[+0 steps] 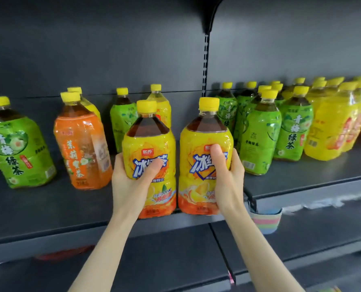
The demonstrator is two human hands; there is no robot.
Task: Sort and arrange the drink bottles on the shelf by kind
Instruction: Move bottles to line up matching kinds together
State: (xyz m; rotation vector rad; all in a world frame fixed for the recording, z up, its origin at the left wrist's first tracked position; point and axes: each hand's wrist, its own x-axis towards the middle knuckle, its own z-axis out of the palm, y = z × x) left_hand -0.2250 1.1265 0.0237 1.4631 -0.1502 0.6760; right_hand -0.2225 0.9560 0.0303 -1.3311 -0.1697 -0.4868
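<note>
Two yellow iced-tea bottles stand upright side by side at the front of the dark shelf (49, 207). My left hand (131, 180) grips the left yellow bottle (149, 144) around its middle. My right hand (226, 175) grips the right yellow bottle (205, 140) the same way, thumb across the label. Left of them stand a green-tea bottle (17, 144) and an orange jasmine-tea bottle (80, 148). Behind are another green bottle (120, 121) and a yellow one (160, 108).
On the shelf section to the right stand several green-tea bottles (259, 133) and, further right, several yellow bottles (331, 127). A slotted upright (206, 60) divides the two sections. A striped pastel tag (266, 220) hangs at the shelf edge. Lower shelves lie below.
</note>
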